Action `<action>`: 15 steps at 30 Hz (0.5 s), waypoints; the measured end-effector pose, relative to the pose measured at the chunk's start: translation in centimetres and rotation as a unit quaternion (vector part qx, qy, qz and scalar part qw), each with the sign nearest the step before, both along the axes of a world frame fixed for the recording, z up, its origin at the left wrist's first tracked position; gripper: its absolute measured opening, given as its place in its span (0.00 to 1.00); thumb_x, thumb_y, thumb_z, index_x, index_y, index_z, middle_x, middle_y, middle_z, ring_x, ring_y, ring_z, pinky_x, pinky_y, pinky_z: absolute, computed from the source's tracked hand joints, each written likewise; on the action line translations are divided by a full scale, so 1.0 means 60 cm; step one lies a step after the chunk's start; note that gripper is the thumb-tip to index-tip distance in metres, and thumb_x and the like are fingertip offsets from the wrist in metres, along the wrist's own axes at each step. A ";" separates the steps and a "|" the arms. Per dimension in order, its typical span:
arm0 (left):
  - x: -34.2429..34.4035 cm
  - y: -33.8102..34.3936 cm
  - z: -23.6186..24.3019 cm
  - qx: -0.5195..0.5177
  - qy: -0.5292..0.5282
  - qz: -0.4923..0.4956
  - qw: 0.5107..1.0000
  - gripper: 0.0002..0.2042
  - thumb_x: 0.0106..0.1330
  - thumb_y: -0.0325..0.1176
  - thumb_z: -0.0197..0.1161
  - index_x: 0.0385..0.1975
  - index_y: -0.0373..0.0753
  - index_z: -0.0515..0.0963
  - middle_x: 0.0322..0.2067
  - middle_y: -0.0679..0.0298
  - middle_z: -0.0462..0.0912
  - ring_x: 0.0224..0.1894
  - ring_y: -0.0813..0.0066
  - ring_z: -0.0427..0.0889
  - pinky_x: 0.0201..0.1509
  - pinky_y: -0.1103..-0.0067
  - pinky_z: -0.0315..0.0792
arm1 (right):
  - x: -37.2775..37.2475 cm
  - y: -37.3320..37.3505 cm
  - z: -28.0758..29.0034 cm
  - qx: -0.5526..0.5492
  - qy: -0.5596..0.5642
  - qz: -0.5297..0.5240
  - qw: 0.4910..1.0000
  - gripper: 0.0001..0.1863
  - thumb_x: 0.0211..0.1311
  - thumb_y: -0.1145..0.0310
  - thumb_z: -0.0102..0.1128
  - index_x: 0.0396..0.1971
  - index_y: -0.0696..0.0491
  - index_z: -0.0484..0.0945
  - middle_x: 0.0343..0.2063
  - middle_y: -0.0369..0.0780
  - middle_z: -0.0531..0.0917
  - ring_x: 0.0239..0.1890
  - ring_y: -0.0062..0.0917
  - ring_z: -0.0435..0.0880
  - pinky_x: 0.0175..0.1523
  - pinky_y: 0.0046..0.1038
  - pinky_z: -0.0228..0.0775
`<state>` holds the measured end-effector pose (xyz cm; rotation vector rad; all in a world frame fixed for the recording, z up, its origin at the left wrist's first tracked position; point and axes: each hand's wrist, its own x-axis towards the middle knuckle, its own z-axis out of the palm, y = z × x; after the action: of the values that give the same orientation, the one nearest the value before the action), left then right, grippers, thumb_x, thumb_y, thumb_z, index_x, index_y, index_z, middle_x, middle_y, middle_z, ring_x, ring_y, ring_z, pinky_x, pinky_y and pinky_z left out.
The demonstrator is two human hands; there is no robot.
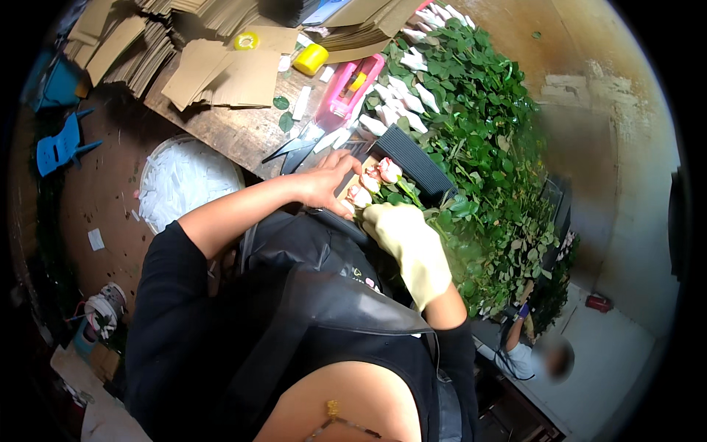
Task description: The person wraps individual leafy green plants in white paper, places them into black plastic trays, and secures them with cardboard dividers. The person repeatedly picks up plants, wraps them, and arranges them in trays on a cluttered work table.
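Several pale pink roses (pixel 374 180) lie with their heads together and green stems trailing right, inside a dark ribbed trough (pixel 421 163) at the front of the bench. My left hand (pixel 324 186) is bare and curls over the left end of the trough, gripping a brown cardboard sheet (pixel 366 163) beside the blooms. My right hand (pixel 403 230), in a pale yellow glove, reaches in from the near side. Its fingers close at the lowest rose, though their tips are partly hidden. Scissors (pixel 296 149) lie just beyond my left wrist.
Stacked cardboard sheets (pixel 228 74), a yellow tape roll (pixel 311 59) and a pink tape dispenser (pixel 352 88) sit on the bench. Leafy rose bundles with white-wrapped heads (pixel 401 96) pile up right. A bin of white strips (pixel 184 184) stands left. Another person (pixel 519 359) works lower right.
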<state>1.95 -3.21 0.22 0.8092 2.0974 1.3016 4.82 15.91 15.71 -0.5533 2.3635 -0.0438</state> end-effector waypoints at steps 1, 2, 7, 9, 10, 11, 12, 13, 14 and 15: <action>-0.003 -0.003 0.004 -0.003 -0.029 -0.005 1.000 0.48 0.46 0.50 0.84 0.64 0.48 0.58 0.70 0.36 0.48 0.75 0.31 0.48 0.78 0.57 0.52 | 0.013 0.006 0.016 -0.063 0.038 -0.081 0.994 0.11 0.70 0.61 0.59 0.39 0.52 0.85 0.38 0.50 0.87 0.43 0.41 0.88 0.49 0.40 0.79; -0.004 -0.003 0.003 0.001 -0.032 -0.010 0.999 0.48 0.46 0.50 0.84 0.64 0.48 0.58 0.70 0.35 0.47 0.75 0.30 0.47 0.78 0.57 0.52 | 0.027 0.009 0.023 -0.126 0.076 -0.166 0.975 0.12 0.71 0.58 0.59 0.40 0.51 0.85 0.37 0.49 0.87 0.44 0.41 0.88 0.48 0.39 0.79; -0.014 -0.001 0.016 0.007 -0.062 -0.044 0.997 0.48 0.48 0.48 0.84 0.65 0.49 0.56 0.69 0.36 0.47 0.77 0.30 0.42 0.78 0.56 0.53 | 0.054 0.012 -0.074 0.002 0.157 -0.204 0.966 0.12 0.64 0.56 0.68 0.42 0.46 0.85 0.33 0.43 0.87 0.36 0.42 0.86 0.47 0.41 0.78; -0.010 -0.004 0.015 0.006 -0.060 -0.039 0.997 0.48 0.48 0.47 0.84 0.65 0.49 0.56 0.69 0.36 0.47 0.77 0.30 0.41 0.78 0.56 0.53 | 0.059 0.010 -0.073 -0.058 0.168 -0.189 0.966 0.12 0.64 0.56 0.68 0.40 0.46 0.84 0.32 0.43 0.87 0.36 0.42 0.86 0.46 0.41 0.79; -0.010 -0.004 0.011 0.008 -0.056 -0.035 0.998 0.48 0.48 0.47 0.84 0.65 0.48 0.56 0.69 0.34 0.46 0.77 0.29 0.42 0.78 0.57 0.53 | 0.061 0.009 -0.071 -0.087 0.173 -0.180 0.964 0.11 0.64 0.56 0.68 0.39 0.46 0.84 0.32 0.43 0.87 0.36 0.42 0.86 0.45 0.42 0.79; -0.012 -0.002 0.013 0.010 -0.052 -0.036 0.998 0.49 0.47 0.47 0.84 0.65 0.48 0.56 0.69 0.32 0.45 0.76 0.29 0.43 0.78 0.57 0.53 | 0.059 0.016 -0.070 -0.108 0.176 -0.187 0.960 0.10 0.63 0.57 0.68 0.37 0.46 0.83 0.31 0.44 0.86 0.35 0.42 0.86 0.45 0.41 0.79; -0.013 -0.002 0.014 0.007 -0.058 -0.038 0.998 0.49 0.47 0.47 0.84 0.65 0.48 0.56 0.69 0.32 0.45 0.76 0.29 0.43 0.78 0.57 0.53 | 0.055 0.018 -0.072 -0.089 0.166 -0.177 0.966 0.10 0.63 0.57 0.68 0.37 0.46 0.83 0.31 0.44 0.86 0.35 0.42 0.86 0.45 0.41 0.79; -0.014 -0.004 0.015 0.005 -0.065 -0.040 0.997 0.49 0.47 0.47 0.84 0.65 0.47 0.55 0.69 0.32 0.45 0.76 0.29 0.43 0.78 0.58 0.53 | 0.050 0.019 -0.075 -0.070 0.156 -0.167 0.971 0.10 0.62 0.58 0.68 0.37 0.46 0.83 0.31 0.44 0.86 0.35 0.42 0.86 0.44 0.40 0.79; -0.015 -0.005 0.017 0.003 -0.070 -0.041 0.997 0.49 0.47 0.47 0.84 0.65 0.47 0.55 0.69 0.33 0.45 0.76 0.29 0.43 0.78 0.58 0.53 | 0.045 0.019 -0.078 -0.051 0.146 -0.156 0.976 0.09 0.61 0.58 0.68 0.37 0.46 0.83 0.30 0.44 0.86 0.35 0.42 0.86 0.44 0.40 0.79; -0.015 -0.004 0.015 0.005 -0.063 -0.039 0.997 0.49 0.47 0.48 0.84 0.65 0.47 0.56 0.69 0.34 0.46 0.76 0.30 0.44 0.78 0.58 0.53 | 0.042 0.020 -0.080 -0.057 0.149 -0.143 0.977 0.10 0.59 0.59 0.69 0.35 0.46 0.82 0.29 0.44 0.86 0.34 0.42 0.86 0.42 0.41 0.79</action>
<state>1.08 -3.47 1.15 0.7848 1.9435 1.2884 7.32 17.13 10.93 -0.2818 2.7325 -0.2438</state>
